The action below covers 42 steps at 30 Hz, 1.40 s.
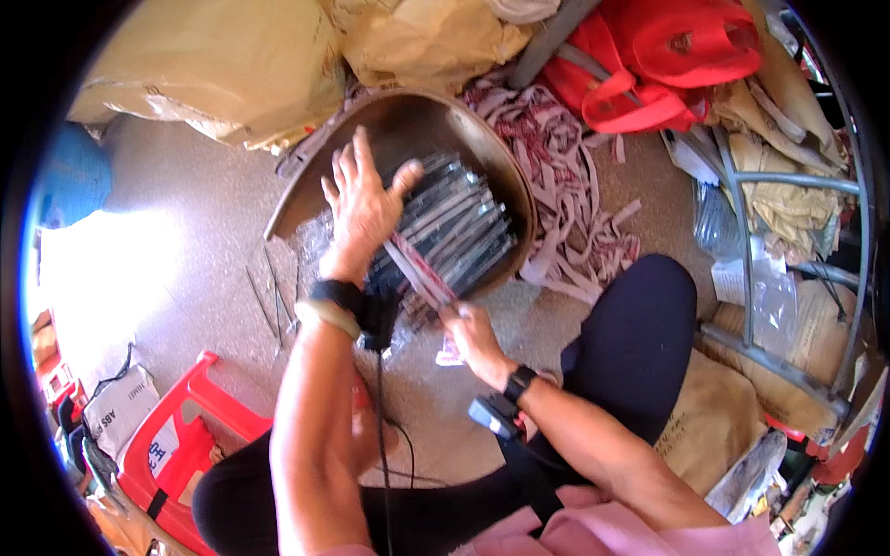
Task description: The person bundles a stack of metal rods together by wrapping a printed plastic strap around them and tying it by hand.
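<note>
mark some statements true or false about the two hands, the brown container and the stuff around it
1. The right hand grips a pale strip. True.
2. The left hand is closed in a fist. False: its fingers are spread apart.
3. A tangle of strips lies on the right side of the brown container. True.
4. The red bag is inside the brown container. False: it is outside it, toward the upper right of the picture.
5. The red plastic stool is in the lower left of the picture. True.
</note>
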Tool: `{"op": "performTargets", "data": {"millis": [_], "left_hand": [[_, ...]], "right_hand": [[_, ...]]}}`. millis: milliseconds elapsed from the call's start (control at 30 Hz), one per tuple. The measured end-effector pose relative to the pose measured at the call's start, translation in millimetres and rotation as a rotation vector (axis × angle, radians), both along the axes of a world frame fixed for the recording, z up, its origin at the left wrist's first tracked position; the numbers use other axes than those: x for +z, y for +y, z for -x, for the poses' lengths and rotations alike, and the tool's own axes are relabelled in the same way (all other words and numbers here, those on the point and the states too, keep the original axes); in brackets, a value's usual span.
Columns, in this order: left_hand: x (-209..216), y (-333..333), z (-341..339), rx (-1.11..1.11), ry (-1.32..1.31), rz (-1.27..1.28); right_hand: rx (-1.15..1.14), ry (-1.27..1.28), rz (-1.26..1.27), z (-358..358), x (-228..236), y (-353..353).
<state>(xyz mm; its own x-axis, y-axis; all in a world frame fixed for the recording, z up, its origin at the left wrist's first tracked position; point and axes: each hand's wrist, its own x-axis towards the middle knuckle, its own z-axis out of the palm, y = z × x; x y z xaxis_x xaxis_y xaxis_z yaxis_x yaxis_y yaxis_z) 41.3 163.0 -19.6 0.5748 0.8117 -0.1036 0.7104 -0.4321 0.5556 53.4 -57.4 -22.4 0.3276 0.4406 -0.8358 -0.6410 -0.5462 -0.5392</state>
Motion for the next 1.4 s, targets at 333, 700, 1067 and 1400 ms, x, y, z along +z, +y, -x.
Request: {"op": "performTargets", "data": {"millis": [333,700,1067,1400], "left_hand": [[-8.9,7.1,-9.3,0.191,-0.056,-0.211],[8.6,-58.3,-15.2,0.027,0.1,-0.455],[7.3,-75.9,-0.4,0.181,0.021,-0.45],[64.6,-57.9,27.5,-0.328,0.416,-0.072]], "right_hand": [[0.036,0.007,-0.05,3.9,-19.8,0.8],[0.243,-0.414,0.016,0.7,-21.7,22.3],[0.137,-0.208,-0.074,-4.5,-21.6,28.3],[0.09,-0.059,-0.098,-9.4,-25.1,24.1]]}}
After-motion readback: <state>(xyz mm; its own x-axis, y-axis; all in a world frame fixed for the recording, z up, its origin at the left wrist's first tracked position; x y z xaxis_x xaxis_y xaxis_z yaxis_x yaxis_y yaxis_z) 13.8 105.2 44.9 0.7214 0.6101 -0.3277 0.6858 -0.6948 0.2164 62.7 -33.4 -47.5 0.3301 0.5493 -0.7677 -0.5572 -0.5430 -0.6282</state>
